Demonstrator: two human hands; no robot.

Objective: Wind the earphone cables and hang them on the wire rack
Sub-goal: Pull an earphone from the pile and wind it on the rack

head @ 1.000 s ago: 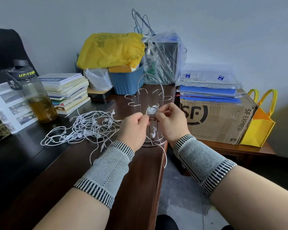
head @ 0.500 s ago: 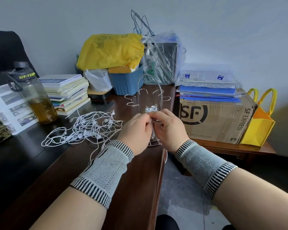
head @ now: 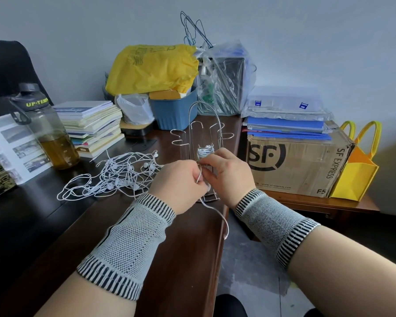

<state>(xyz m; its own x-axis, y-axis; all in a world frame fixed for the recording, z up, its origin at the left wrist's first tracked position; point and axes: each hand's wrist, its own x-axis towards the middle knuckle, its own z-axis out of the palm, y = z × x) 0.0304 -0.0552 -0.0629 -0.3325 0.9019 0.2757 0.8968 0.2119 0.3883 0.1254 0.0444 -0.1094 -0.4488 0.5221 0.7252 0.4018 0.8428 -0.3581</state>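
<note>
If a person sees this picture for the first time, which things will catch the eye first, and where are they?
Both hands, left and right, meet at the centre and pinch a white cable in front of the wire rack, where a wound bundle already hangs. Left of them, a tangle of earphones sprawls over the dark desk. A bright yellow bag tops the clutter by the wall.

left wristband [head: 133, 243] – grey mesh knit, black-striped edges | right wristband [head: 276, 225] – same | forearms bare
</note>
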